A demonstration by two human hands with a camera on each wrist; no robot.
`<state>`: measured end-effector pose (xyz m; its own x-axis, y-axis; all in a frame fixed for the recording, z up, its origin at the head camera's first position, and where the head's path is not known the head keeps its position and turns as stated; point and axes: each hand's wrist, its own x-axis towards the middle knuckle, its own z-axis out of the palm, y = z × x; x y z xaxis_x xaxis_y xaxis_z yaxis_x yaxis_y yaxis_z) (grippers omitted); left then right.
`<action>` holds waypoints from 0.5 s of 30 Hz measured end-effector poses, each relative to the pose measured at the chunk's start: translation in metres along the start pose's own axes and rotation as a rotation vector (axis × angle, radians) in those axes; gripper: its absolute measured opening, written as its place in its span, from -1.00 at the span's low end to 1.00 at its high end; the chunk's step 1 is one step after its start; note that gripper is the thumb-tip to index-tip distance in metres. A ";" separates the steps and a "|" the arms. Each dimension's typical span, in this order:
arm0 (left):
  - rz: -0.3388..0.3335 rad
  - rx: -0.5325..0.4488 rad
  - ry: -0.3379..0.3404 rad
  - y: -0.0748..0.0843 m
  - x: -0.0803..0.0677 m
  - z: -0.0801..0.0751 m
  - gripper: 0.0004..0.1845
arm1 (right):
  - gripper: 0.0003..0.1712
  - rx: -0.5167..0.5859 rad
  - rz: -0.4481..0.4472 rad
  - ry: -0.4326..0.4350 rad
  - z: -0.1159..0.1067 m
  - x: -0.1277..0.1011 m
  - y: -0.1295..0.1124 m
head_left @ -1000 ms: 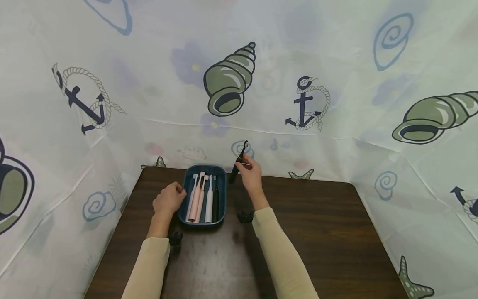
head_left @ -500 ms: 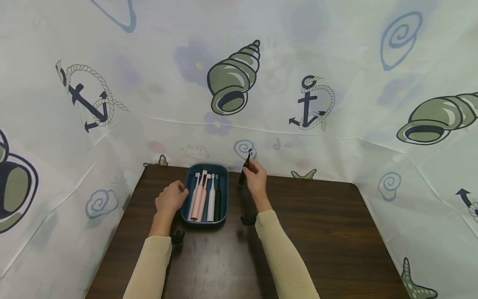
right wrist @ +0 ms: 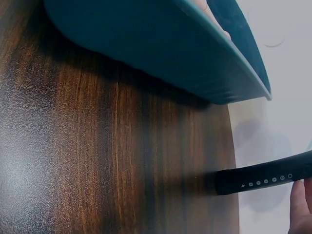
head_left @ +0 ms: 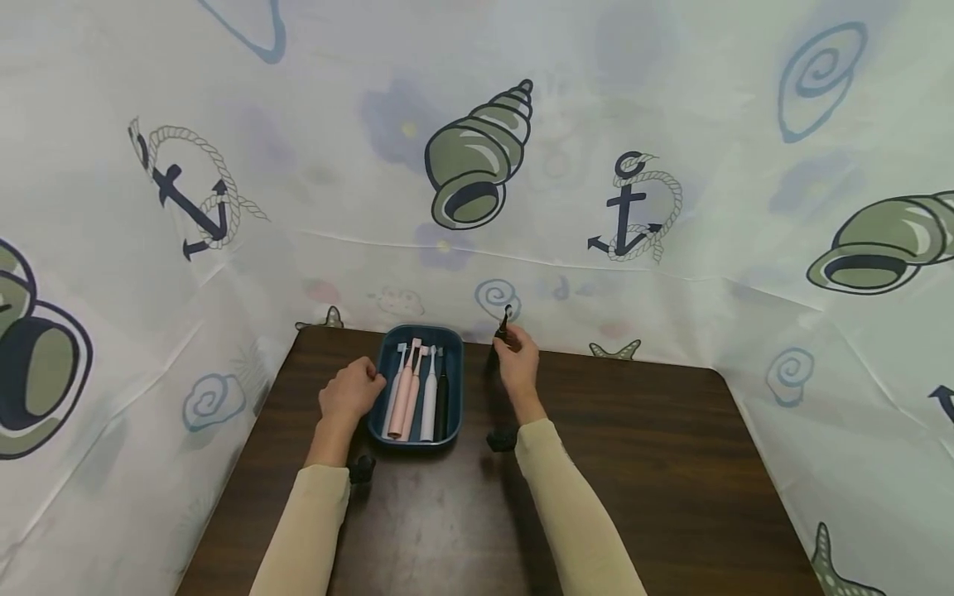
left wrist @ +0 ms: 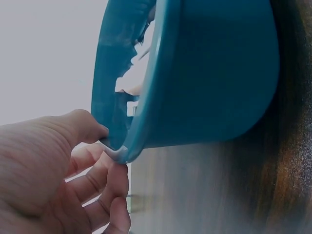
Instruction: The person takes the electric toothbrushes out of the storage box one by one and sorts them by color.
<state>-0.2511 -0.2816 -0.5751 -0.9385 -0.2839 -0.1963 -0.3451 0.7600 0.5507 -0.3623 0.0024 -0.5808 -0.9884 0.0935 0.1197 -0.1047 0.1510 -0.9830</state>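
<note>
My left hand (head_left: 349, 391) is at the left side of a blue tray (head_left: 378, 422), its thumb and fingers pinching the rim in the left wrist view. Inside the tray lie several electric toothbrushes: white ones (head_left: 428, 406), pink ones (head_left: 403, 404) and a black one (head_left: 442, 406). To the right of the tray, my right hand (head_left: 519, 366) grips another black electric toothbrush (right wrist: 265, 174) upright, head up. A row of small marks runs along its handle in the right wrist view. Its base is at the tabletop; whether it touches I cannot tell.
The dark wooden table (head_left: 633, 463) extends right of the tray and toward me. A patterned white cloth (head_left: 335, 182) hangs behind and around the table. A black wrist camera (head_left: 363, 469) sits below my left wrist, another (head_left: 502, 439) beside my right.
My right hand has moved right and lowered the black toothbrush to the tabletop, away from the tray. My left hand has stayed at the tray's rim. The head view has shifted slightly.
</note>
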 end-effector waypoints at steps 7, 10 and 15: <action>-0.012 0.001 0.004 0.002 0.001 0.002 -0.79 | -0.58 0.022 -0.009 -0.011 -0.001 0.002 0.006; -0.014 -0.008 0.002 0.002 0.001 0.001 -0.78 | -0.59 0.026 -0.018 -0.009 0.001 0.002 0.006; -0.009 -0.015 0.003 0.000 0.001 0.001 -0.78 | -0.61 0.016 -0.030 0.007 0.003 0.004 0.007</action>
<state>-0.2523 -0.2809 -0.5759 -0.9354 -0.2925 -0.1986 -0.3532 0.7488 0.5608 -0.3675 0.0007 -0.5879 -0.9839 0.0961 0.1504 -0.1365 0.1381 -0.9810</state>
